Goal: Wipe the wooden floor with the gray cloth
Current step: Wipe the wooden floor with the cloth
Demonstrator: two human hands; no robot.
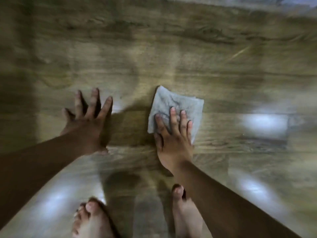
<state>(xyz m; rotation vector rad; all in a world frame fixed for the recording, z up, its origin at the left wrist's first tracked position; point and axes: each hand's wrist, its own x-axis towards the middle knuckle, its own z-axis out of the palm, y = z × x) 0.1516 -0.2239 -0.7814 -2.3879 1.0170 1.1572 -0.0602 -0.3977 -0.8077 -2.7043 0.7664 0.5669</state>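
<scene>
Fingers point(173, 121) of the right hand point(175, 145) are laid straight and only slightly parted on the gray cloth point(171, 100). The tips are set near its middle and the palm over its near edge. Nothing is curled round the fabric or pinched. The thumb is placed at the cloth's left border, where fabric meets wood. The cloth is spread flat as a rumpled, roughly four-sided piece on the wooden floor point(171, 48), just right of the middle of the view. One corner is pointed away from the person, and the far and right parts are left uncovered.

Fingers point(93, 103) of the left hand point(85, 127) are fanned wide and straight, and nothing is held. A dark shadow is cast just beside them. Whether they are pressed to the boards or held just above cannot be told through the blur. A strip of bare floor is left between this hand and the cloth.

Bare boards are seen on every side of the cloth, widest beyond it and to the right, where pale reflections point(262, 122) are caught on the surface. Along the top of the view the boards are ended by a pale, blurred band point(257, 2) that cannot be identified. Nearer the person, a bare left foot point(92, 220) and right foot point(183, 212) are planted on the floor, the right one just behind the right wrist.

Both forearms are stretched forward and down from the lower corners and are angled slightly toward each other.
</scene>
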